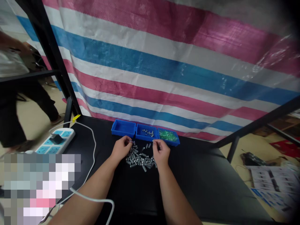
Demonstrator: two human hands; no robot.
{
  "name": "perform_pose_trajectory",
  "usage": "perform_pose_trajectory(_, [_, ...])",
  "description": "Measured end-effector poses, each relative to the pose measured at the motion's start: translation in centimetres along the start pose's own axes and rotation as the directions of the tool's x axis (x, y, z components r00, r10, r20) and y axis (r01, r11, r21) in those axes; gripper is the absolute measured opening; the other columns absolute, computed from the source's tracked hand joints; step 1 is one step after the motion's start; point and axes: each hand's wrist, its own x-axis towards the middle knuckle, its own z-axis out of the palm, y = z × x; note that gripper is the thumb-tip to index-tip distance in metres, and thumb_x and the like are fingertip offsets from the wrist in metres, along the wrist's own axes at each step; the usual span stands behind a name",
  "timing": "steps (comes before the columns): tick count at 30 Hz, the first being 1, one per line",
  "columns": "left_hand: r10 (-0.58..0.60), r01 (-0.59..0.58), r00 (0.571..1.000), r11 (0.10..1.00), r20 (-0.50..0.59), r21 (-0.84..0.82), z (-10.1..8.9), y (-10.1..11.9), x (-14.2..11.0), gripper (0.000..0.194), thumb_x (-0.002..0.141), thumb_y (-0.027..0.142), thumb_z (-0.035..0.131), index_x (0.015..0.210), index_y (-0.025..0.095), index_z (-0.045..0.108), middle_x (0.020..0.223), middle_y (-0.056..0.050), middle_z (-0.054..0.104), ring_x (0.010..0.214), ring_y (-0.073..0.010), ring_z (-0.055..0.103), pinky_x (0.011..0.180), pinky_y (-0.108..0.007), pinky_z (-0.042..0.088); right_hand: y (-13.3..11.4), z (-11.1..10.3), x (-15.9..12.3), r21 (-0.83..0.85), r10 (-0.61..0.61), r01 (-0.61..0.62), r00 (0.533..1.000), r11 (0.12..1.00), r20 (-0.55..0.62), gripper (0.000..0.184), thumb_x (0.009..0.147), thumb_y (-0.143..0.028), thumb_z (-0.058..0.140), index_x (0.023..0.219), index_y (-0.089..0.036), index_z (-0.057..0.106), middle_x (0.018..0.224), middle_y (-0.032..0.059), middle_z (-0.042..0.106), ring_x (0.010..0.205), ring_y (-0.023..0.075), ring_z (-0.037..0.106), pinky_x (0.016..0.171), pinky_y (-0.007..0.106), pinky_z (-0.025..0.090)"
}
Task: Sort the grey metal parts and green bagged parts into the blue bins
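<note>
Steel bolts (140,162) between hands (121,148) (161,152) (both bare)

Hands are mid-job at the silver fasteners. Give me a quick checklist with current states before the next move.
Left hand pinching a small silver fastener: cannot tell, fingers hide it.
Right hand pinching one: cannot tell, same.
Loose silver metal fasteners heaped between hands on the black tabletop: ok.
Middle blue plastic tray holding some fasteners: ok.
Right blue plastic tray holding green pieces: ok.
Thin white cable clear of left forearm: cannot tell.
</note>
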Motion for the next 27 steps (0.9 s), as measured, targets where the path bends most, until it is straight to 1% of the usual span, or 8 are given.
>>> perform_pose_trajectory(3, [-0.006,0.006,1.0,1.0,-0.005,-0.008,0.0,-0.2,-0.1,0.016,0.083,0.034,0.06,0.091,0.022,0.067,0.075,0.002,0.069,0.065,-0.0148,0.06,0.062,-0.025,0.042,-1.0,0.2,0.8,-0.004,-0.097,0.097,0.987,0.995,-0.128,0.014,0.089,-0.026,0.059,0.093,-0.02,0.071,0.088,0.0086,0.071,0.082,0.0224,0.068,0.081,0.037,0.056])
perform_pose_trajectory(5, [0.003,-0.003,1.0,1.0,0.003,-0.006,0.0,-0.3,-0.2,0.016,0.083,0.034,0.06,0.092,0.022,0.067,0.076,0.002,0.069,0.066,-0.0148,0.06,0.062,-0.026,0.042,-1.4,0.7,1.2,0.023,-0.101,0.104,0.989,0.994,-0.108,0.019,0.089,-0.026,0.06,0.103,-0.02,0.072,0.096,0.0103,0.072,0.085,0.0226,0.069,0.08,0.037,0.058])
perform_pose_trajectory(8, [0.012,-0.012,1.0,1.0,-0.002,-0.007,-0.1,-0.4,-0.2,0.017,0.084,0.035,0.06,0.092,0.022,0.066,0.076,0.002,0.068,0.066,-0.0144,0.058,0.062,-0.026,0.041,-1.6,1.0,1.3,0.092,-0.053,0.054,0.999,0.994,-0.012,0.035,0.09,-0.027,0.061,0.124,-0.018,0.066,0.107,0.0121,0.074,0.081,0.0201,0.071,0.071,0.032,0.059])
perform_pose_trajectory(10, [0.011,-0.011,1.0,1.0,-0.012,-0.014,-0.1,-0.6,-0.2,0.018,0.084,0.036,0.059,0.093,0.022,0.066,0.076,0.003,0.067,0.064,-0.0139,0.056,0.061,-0.026,0.041,-1.5,0.6,1.1,0.12,-0.051,0.054,0.998,0.991,-0.027,0.039,0.091,-0.025,0.06,0.129,-0.017,0.063,0.107,0.0123,0.074,0.078,0.019,0.072,0.07,0.03,0.059])
perform_pose_trajectory(14, [0.014,-0.014,1.0,0.999,-0.017,-0.033,0.0,-0.8,-0.2,0.021,0.085,0.037,0.058,0.095,0.021,0.066,0.076,0.003,0.065,0.067,-0.0138,0.057,0.063,-0.025,0.042,-0.1,-1.3,0.4,0.079,-0.089,0.102,0.984,0.992,-0.154,0.024,0.091,-0.024,0.061,0.112,-0.017,0.069,0.091,0.008,0.074,0.075,0.019,0.072,0.075,0.032,0.059])
perform_pose_trajectory(18, [0.028,-0.031,0.999,0.997,-0.046,-0.067,-0.1,-0.9,-0.2,0.023,0.085,0.038,0.06,0.097,0.02,0.068,0.075,0.002,0.063,0.068,-0.0137,0.057,0.063,-0.024,0.043,1.8,-3.2,0.0,0.003,-0.077,0.078,0.984,0.997,-0.162,0.014,0.089,-0.026,0.061,0.095,-0.018,0.071,0.079,0.0036,0.071,0.067,0.0163,0.067,0.067,0.028,0.055])
perform_pose_trajectory(22, [0.045,-0.049,0.998,0.995,-0.047,-0.088,-0.2,-1.2,-0.1,0.026,0.084,0.038,0.061,0.1,0.021,0.072,0.076,0.001,0.064,0.068,-0.0141,0.058,0.065,-0.024,0.044,3.5,-4.5,-0.3,0.009,0.03,-0.029,0.985,1.0,-0.17,0.017,0.089,-0.031,0.06,0.091,-0.017,0.07,0.069,0.0006,0.065,0.059,0.0136,0.059,0.06,0.025,0.048])
perform_pose_trajectory(27, [0.037,-0.041,0.999,0.993,-0.038,-0.113,-0.3,-1.7,0.0,0.029,0.085,0.039,0.063,0.103,0.02,0.075,0.081,-0.001,0.071,0.075,-0.0172,0.065,0.071,-0.027,0.049,6.2,-5.0,-0.4,0.079,0.235,-0.226,0.961,0.971,-0.146,0.023,0.084,-0.036,0.059,0.088,-0.016,0.069,0.069,0.0011,0.064,0.056,0.0137,0.054,0.054,0.024,0.042])
